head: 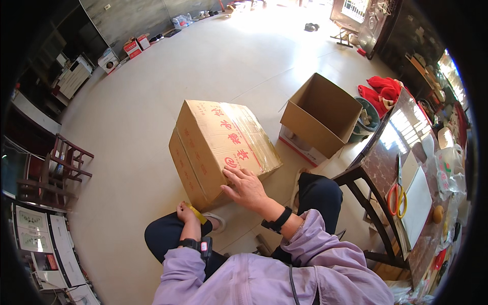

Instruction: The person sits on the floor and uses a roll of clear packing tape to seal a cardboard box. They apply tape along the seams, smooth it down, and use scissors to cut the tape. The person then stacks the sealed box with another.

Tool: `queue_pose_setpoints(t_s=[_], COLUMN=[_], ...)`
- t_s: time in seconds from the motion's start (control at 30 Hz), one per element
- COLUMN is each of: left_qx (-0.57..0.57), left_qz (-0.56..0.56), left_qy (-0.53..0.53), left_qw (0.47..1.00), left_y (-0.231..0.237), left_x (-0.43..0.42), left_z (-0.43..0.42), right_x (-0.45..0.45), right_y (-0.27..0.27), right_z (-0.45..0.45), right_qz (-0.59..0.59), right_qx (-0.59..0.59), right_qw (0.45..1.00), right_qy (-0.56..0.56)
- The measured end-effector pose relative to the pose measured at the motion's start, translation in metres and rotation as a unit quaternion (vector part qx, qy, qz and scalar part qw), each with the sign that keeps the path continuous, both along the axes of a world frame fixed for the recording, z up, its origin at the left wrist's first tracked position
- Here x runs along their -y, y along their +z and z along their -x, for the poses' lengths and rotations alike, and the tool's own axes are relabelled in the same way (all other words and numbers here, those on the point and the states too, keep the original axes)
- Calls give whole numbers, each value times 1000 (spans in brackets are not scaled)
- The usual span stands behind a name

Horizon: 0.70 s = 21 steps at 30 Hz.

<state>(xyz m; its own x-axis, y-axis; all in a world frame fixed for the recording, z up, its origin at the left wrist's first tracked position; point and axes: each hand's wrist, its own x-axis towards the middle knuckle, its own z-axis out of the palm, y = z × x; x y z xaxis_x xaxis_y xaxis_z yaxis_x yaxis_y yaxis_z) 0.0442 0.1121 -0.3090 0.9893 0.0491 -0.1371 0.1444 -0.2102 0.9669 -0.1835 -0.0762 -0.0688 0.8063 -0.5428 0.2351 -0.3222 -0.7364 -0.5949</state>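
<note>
A large cardboard box point(213, 141) with red printing stands tilted on the floor before me, its top crossed by clear tape. My right hand point(246, 187) rests on the box's near edge, fingers spread and holding nothing. Beside the box's lower near corner, my left hand point(187, 213) is closed on a yellow strip point(199, 216), which looks like tape; its far part reaches the box's bottom corner. To the right of the closed box stands an open cardboard box point(320, 114) whose visible inside shows no contents.
At my right a marble-patterned table point(381, 152) holds scissors point(397, 198) with red and yellow handles, and papers point(417, 209). Behind it are a bin point(368, 122) and red cloth point(383, 91). A wooden chair point(72, 160) stands far left.
</note>
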Motion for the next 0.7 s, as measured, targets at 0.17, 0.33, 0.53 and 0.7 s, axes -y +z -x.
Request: queue_pose_setpoints(t_s=[0.17, 0.33, 0.53, 0.7], left_qx=[-7, 258, 99, 63], left_qz=[17, -155, -8, -27], left_qy=[3, -144, -99, -52], left_qw=[1000, 943, 990, 996], left_y=[41, 102, 111, 92], left_x=[-6, 15, -4, -13], left_z=[5, 22, 19, 1], right_x=[12, 48, 115, 127], right_y=[-7, -66, -183, -162], right_z=[-8, -32, 17, 11], right_qz=[-14, -62, -305, -422], right_qx=[59, 103, 0, -50], right_qw=[997, 990, 892, 874], right_qy=[43, -73, -334, -237])
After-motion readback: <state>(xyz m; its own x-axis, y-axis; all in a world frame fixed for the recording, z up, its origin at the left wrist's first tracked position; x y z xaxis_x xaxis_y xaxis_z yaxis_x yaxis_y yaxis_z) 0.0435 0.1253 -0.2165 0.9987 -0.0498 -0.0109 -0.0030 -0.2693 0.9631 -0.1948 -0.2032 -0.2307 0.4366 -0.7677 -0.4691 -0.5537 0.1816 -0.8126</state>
